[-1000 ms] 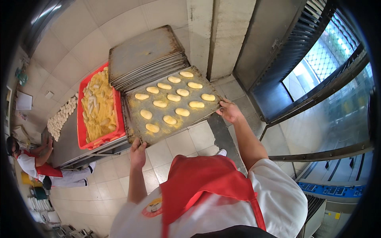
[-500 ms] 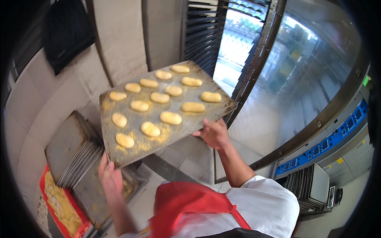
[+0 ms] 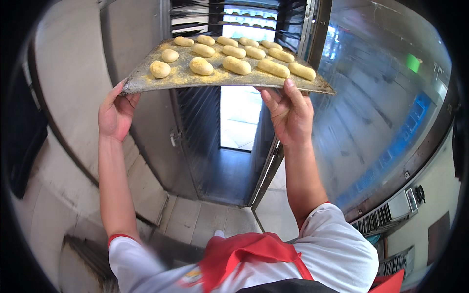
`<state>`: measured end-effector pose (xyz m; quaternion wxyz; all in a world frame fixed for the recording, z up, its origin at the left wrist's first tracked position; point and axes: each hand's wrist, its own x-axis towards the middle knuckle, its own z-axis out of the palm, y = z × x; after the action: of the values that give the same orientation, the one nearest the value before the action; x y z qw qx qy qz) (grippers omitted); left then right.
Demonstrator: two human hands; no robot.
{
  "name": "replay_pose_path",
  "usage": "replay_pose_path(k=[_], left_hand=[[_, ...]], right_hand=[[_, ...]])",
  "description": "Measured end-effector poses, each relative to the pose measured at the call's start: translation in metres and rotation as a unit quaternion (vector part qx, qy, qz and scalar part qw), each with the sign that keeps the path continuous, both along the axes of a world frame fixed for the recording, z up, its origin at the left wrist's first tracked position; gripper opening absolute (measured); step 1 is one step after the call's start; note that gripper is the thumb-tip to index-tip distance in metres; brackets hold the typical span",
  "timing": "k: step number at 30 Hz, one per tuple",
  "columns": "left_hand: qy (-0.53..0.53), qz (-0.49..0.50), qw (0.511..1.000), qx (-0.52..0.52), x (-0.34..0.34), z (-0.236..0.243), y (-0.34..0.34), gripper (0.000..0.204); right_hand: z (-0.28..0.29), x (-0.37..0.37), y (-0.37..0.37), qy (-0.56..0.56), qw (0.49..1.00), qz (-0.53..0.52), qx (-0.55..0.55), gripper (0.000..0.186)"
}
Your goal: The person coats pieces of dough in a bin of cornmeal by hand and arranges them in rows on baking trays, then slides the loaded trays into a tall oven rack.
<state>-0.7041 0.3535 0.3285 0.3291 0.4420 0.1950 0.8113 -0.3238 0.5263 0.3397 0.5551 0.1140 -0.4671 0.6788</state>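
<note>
I hold a metal baking tray (image 3: 141, 80) raised level at the open mouth of a tall steel rack cabinet (image 3: 186, 146). Several pale oval dough pieces (image 3: 237, 65) lie on it among scattered yellow crumbs. My left hand (image 3: 117, 113) grips the tray's left corner, fingers curled beneath it. My right hand (image 3: 291, 113) supports the near edge right of centre from below, its thumb at the rim and some fingers hidden under the metal. Above and behind the tray are slatted rack levels (image 3: 190, 14), with a row of small dark shapes on one of them.
A large glossy steel door (image 3: 366, 122) stands to the right, above stacks of metal trays (image 3: 366, 227). Another stack (image 3: 78, 266) is at the lower left, near a dark hanging cloth (image 3: 27, 156). The tiled floor (image 3: 192, 219) shows below.
The tray has been carried from beside the red crate and tray stack, raised and turned toward the open cabinet. My view has swung right; the crate and co-worker are out of sight.
</note>
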Motion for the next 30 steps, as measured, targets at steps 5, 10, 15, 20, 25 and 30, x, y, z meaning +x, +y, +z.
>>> replay_pose_path(k=[5,10,15,20,25,30], left_hand=[[-0.023,-0.055,0.998,-0.025,-0.060,0.013,0.096,0.017],[-0.129,-0.032,0.991,-0.029,-0.115,0.016,0.198,0.036],[-0.209,-0.063,0.974,-0.053,-0.070,-0.023,0.222,0.053],[-0.187,-0.081,0.970,-0.134,0.046,-0.149,0.174,0.042],[-0.153,0.046,0.915,-0.370,0.164,-0.275,0.070,0.034],[-0.177,0.144,0.860,-0.457,0.267,-0.368,-0.109,0.032]], right_hand=[[0.015,-0.039,0.035,-0.003,0.999,-0.045,-0.023,0.047],[0.027,-0.102,0.101,0.031,0.997,-0.055,-0.041,0.049],[0.019,-0.150,0.192,0.032,0.987,-0.106,-0.117,0.046],[0.005,-0.167,0.354,0.033,0.988,-0.120,-0.094,0.042],[-0.008,-0.192,0.398,-0.152,0.933,-0.185,-0.268,0.070],[-0.185,-0.217,0.239,-0.313,0.935,-0.011,-0.165,0.036]])
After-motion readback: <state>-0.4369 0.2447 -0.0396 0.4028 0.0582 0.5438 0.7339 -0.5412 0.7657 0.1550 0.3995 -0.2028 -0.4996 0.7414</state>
